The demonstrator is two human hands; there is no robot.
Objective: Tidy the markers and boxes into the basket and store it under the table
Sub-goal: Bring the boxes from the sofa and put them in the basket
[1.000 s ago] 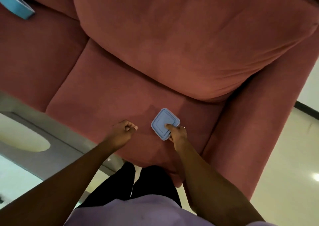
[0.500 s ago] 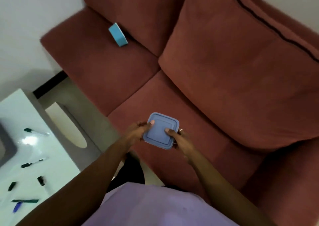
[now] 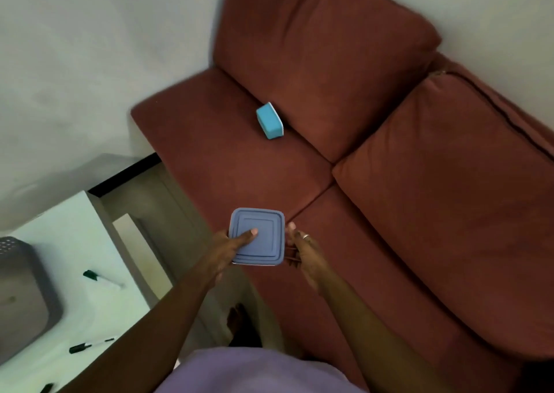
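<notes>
Lifted since before: square blue lidded plastic box (image 3: 256,236), held over front edge of red fabric sofa (image 3: 404,242); my left hand (image 3: 223,251) pinches it, thumb on lid; my right hand (image 3: 304,250) curls fingers beneath.

- A square blue-lidded plastic box (image 3: 256,236) is held above the front edge of a rust-red fabric sofa (image 3: 389,182). The left hand (image 3: 227,250) has its thumb on the lid, and the right hand (image 3: 304,250) grips the right side.
- A turquoise rectangular box (image 3: 269,120) lies on the far seat cushion, against the backrest.
- On the white table (image 3: 90,236) stands a grey perforated basket (image 3: 24,296), with green-capped white markers (image 3: 102,279) near it.
</notes>
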